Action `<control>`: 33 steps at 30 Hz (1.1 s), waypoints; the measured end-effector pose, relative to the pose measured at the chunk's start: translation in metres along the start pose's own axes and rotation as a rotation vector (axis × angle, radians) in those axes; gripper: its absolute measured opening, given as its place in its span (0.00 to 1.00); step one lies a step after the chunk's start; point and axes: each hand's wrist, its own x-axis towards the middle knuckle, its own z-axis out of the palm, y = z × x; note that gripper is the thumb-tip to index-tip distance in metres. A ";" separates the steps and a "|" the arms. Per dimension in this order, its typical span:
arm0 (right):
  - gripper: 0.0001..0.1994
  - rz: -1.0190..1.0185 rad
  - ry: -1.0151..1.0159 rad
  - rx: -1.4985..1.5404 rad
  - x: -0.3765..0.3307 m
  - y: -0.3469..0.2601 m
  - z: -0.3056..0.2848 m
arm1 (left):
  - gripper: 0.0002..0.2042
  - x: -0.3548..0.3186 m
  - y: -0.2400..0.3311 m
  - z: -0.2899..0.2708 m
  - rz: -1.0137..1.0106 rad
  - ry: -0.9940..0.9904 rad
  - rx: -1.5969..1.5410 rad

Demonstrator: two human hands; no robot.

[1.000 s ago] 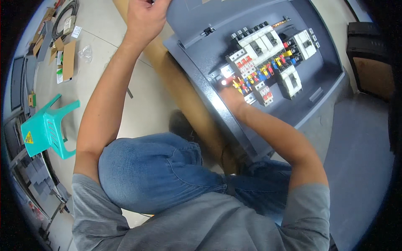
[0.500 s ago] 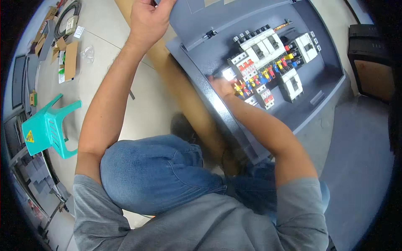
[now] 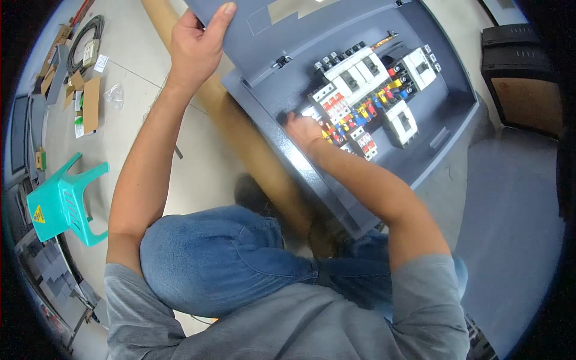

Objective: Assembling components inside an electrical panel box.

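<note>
A grey cabinet lies open on the floor, its door gripped at the edge by the left hand. Inside, the right hand touches the breakers, fingers curled; whether they pinch anything cannot be told.

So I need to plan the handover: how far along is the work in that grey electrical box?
Done: breakers and coloured wire ends sit mounted inside the grey box. In hand: left hand holds the door open, right hand touches the lower-left components. Left: door not shut.
</note>
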 end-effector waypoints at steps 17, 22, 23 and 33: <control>0.09 -0.138 0.161 -0.064 -0.001 0.007 0.027 | 0.13 -0.004 0.007 0.002 0.021 -0.026 0.003; 0.10 -0.122 0.187 -0.154 -0.005 0.006 0.032 | 0.13 -0.003 0.007 0.005 0.015 -0.023 -0.031; 0.10 -0.129 0.199 -0.183 -0.006 0.007 0.032 | 0.13 -0.003 0.008 0.005 0.007 -0.020 -0.027; 0.10 -0.179 0.180 -0.217 -0.001 0.007 0.016 | 0.13 -0.001 0.005 0.004 0.030 0.019 0.021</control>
